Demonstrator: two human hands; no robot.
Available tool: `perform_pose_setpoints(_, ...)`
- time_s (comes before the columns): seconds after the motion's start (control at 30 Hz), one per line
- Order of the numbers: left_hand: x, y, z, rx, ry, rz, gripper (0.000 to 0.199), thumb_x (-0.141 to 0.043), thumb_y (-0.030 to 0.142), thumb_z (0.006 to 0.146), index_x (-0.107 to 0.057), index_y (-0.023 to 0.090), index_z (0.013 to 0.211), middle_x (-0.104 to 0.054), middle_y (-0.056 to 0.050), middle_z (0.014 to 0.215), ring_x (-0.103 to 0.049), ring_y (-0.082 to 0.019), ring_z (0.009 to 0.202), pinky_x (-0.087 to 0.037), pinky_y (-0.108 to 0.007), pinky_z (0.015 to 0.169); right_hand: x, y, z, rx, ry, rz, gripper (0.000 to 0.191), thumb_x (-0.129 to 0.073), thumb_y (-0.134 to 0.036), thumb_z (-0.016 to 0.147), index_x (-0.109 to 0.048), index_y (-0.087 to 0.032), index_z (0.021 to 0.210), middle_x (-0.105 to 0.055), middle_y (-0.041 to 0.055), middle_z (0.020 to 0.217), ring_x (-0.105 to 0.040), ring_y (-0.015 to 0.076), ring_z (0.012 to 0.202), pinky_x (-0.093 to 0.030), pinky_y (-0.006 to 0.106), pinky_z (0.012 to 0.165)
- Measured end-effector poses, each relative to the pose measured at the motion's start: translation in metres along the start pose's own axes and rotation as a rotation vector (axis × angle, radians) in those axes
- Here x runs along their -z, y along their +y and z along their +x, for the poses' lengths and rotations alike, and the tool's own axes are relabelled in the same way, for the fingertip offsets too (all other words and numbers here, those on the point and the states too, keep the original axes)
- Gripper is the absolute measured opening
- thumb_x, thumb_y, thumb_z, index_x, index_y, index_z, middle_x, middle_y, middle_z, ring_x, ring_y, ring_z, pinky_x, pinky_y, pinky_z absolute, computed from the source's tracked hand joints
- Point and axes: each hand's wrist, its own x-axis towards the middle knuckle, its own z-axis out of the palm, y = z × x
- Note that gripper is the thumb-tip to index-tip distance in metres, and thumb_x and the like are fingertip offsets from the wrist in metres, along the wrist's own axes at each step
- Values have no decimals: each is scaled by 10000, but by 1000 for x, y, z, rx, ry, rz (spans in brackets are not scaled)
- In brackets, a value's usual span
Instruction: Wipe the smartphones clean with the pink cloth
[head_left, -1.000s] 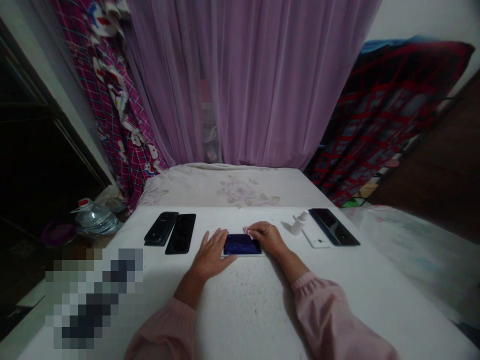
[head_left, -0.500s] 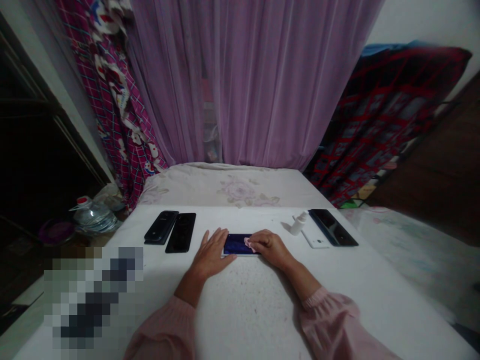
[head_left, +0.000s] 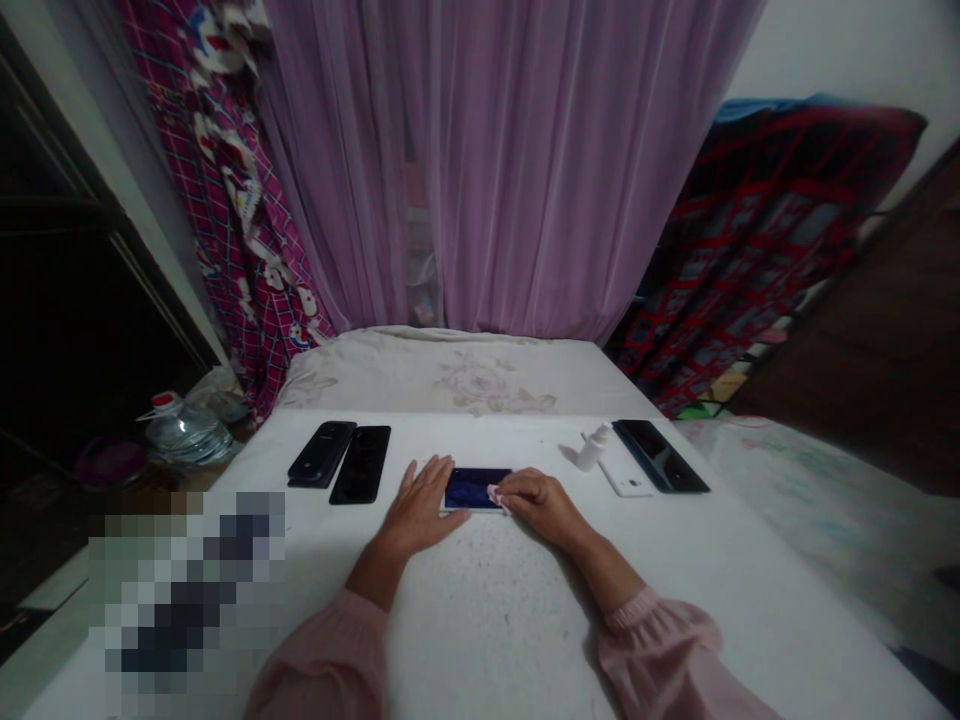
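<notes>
A phone (head_left: pixel 469 488) with a dark blue screen and pale edges lies flat, crosswise, on the white-covered surface. My left hand (head_left: pixel 424 508) rests against its left end, fingers stretched and spread, with the thumb along the near edge. In the pinched fingers of my right hand (head_left: pixel 541 505) is a small pink cloth (head_left: pixel 496 494), which touches the right part of the screen. The right end of the phone is hidden behind that hand.
To the left lie a dark phone (head_left: pixel 322 453) and a black phone (head_left: pixel 361 465). On the right are a white spray bottle (head_left: pixel 592 449), a white phone (head_left: pixel 628 477) and dark phones (head_left: pixel 661 456). Purple curtains (head_left: pixel 525 170) hang behind. A water jug (head_left: pixel 187 430) stands lower left.
My right hand has shifted slightly with the pink cloth, which now lies bunched closer to the fingertips, nearer the screen's lower edge. My left hand stays in place on the phone.
</notes>
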Motion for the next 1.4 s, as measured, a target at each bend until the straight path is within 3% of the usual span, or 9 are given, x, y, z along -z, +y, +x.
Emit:
perform_pose_setpoints(0.17, -1, -9, -5, 9, 12, 11, 721, -451, 469, 875, -221, 161, 1486, -290, -114, 1550, -201, -239, 1444, -106, -454, 1183, -3, 2, -2, -3, 27, 30, 236, -583, -391, 895, -743, -247, 799, -746, 42, 780, -682, 185, 806, -505, 329, 794)
perform_pose_setpoints(0.43, 7, -7, -7, 28, -38, -8, 666, -460, 466, 891, -286, 186, 1470, -330, -90, 1537, -211, -248, 1442, -91, -470, 1183, 3, -13, -3, 34, -42, -53, 293, -564, -339, 910, -724, -252, 680, -740, 24, 751, -674, 172, 785, -483, 325, 814)
perform_pose_setpoints(0.57, 5, -9, -7, 5, -18, -27, 654, -463, 469, 898, -279, 217, 1473, -340, -81, 1533, -229, -246, 1436, -95, -482, 1179, -2, -2, 8, 57, 28, -147, 248, -577, -323, 904, -735, -258, 724, -732, 24, 728, -668, 177, 767, -481, 331, 796)
perform_pose_setpoints(0.8, 3, -9, -8, 6, 21, -33, 668, -494, 484, 879, -301, 223, 1463, -386, -80, 1509, -261, -250, 1426, -104, -482, 1181, -18, 21, 23, -145, 163, -169, 167, -583, -301, 880, -739, -263, 832, -736, 37, 837, -677, 182, 782, -516, 300, 719)
perform_pose_setpoints(1.1, 3, -6, -9, 24, 25, -25, 650, -518, 453, 878, -328, 209, 1451, -395, -84, 1503, -270, -243, 1423, -98, -475, 1186, -1, 10, 8, -104, -52, 158, 259, -600, -422, 864, -731, -228, 752, -706, 25, 762, -662, 150, 700, -526, 254, 661)
perform_pose_setpoints(1.4, 6, -4, -10, 33, 9, -27, 656, -524, 441, 882, -323, 189, 1453, -386, -91, 1507, -267, -237, 1424, -91, -475, 1187, -20, 26, 21, -215, 141, 82, 172, -615, -349, 837, -725, -217, 826, -713, 64, 875, -683, 179, 783, -542, 285, 698)
